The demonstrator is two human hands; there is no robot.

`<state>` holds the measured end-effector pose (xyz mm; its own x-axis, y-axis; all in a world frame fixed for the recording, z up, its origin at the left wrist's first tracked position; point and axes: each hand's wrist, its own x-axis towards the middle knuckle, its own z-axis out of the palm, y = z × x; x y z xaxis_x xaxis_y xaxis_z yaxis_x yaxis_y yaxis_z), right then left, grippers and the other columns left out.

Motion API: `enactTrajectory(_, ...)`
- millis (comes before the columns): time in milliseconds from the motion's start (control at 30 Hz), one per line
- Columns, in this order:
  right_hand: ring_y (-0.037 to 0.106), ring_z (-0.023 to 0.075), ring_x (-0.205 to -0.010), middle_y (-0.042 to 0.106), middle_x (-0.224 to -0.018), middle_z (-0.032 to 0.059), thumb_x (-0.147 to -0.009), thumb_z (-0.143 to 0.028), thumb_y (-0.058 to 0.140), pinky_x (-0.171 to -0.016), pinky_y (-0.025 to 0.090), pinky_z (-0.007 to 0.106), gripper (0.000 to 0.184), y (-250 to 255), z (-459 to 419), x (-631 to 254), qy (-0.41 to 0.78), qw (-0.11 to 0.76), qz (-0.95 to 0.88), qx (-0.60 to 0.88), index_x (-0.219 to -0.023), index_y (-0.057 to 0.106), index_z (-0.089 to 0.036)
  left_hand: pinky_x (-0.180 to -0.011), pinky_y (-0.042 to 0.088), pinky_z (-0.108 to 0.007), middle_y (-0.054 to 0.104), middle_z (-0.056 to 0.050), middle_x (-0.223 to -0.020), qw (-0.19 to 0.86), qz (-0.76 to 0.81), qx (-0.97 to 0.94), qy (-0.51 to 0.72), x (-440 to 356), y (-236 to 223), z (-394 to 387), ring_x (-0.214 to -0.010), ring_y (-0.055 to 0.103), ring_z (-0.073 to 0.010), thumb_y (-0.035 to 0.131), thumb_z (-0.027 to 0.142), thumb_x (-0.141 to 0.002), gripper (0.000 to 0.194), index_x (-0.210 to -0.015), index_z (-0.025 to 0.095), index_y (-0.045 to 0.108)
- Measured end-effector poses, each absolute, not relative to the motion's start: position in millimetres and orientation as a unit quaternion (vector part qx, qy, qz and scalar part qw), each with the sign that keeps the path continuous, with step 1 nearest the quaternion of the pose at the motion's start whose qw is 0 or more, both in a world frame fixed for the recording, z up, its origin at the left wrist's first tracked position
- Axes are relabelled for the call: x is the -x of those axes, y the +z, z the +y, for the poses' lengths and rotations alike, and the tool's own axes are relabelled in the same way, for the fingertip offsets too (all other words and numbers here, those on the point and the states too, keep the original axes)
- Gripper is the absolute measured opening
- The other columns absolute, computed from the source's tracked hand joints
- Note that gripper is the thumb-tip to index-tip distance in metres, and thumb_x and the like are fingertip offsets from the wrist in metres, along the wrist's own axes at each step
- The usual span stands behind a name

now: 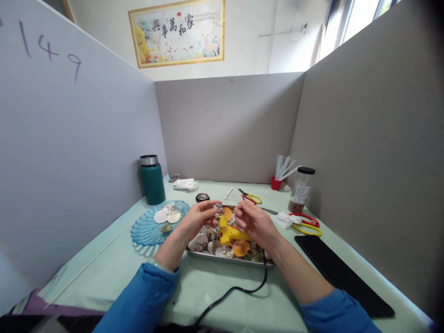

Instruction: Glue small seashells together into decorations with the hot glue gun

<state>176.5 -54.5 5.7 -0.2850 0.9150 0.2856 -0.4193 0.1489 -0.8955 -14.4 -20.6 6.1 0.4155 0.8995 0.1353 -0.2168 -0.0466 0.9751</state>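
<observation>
My left hand [199, 217] pinches a small greyish shell [218, 206] between thumb and fingertips, above a metal tray [222, 259]. Close by on the right, my right hand [255, 222] is closed with its fingertips together; whatever they may hold is too small to make out. A yellow glue gun [229, 232] lies on the shells in the tray, partly behind my right hand. Its black cord [239, 289] runs over the tray's front edge toward me. Orange shells, such as one scallop shell [241, 249], and white and brown ones surround the gun.
Left stand a blue shell-shaped plate [142, 229] with several shells and a green bottle [152, 182]. Behind the tray lie a round lid [202, 197] and scissors [253, 198]. Rightward are a red cup [276, 184] of white sticks, a jar [300, 192], larger scissors [307, 226] and a black slab [342, 273].
</observation>
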Motion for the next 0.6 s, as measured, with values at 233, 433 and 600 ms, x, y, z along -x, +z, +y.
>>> enactTrajectory(233, 0.039, 0.0075, -0.042, 0.042, -0.058, -0.0058, -0.084, -0.05, 0.046, -0.042, 0.031, 0.021, 0.034, -1, -47, -176, 0.485, 0.582, -0.564, 0.328, -0.068, 0.04, -0.02, -0.051, 0.045, -0.02, 0.067, -0.009, -0.085, 0.616, 0.31, -0.557, 0.462, 16, 4, -19, -0.049, 0.054, -0.0058, 0.074, 0.03, -0.066, 0.046, -0.107, 0.013, 0.064)
enactTrajectory(433, 0.043, 0.0112, -0.049, 0.043, -0.051, -0.0046, -0.088, -0.043, 0.042, -0.05, 0.035, 0.023, 0.034, -6, -50, -180, 0.142, 0.547, -0.67, 0.481, -0.063, 0.044, -0.02, -0.052, 0.046, -0.02, 0.068, -0.01, -0.088, 0.612, 0.315, -0.552, 0.471, 16, 5, -19, -0.05, 0.054, -0.0055, 0.073, 0.028, -0.066, 0.044, -0.107, 0.013, 0.064)
enactTrajectory(600, 0.056, 0.0164, -0.073, 0.057, -0.101, 0.0088, -0.08, -0.025, 0.052, -0.07, 0.042, 0.031, 0.031, -6, -47, -183, -0.011, 0.513, -0.698, 0.499, -0.11, 0.051, -0.018, -0.05, 0.045, -0.019, 0.068, -0.011, -0.087, 0.606, 0.326, -0.551, 0.472, 16, 5, -18, -0.049, 0.053, -0.0052, 0.073, 0.026, -0.067, 0.043, -0.106, 0.012, 0.063)
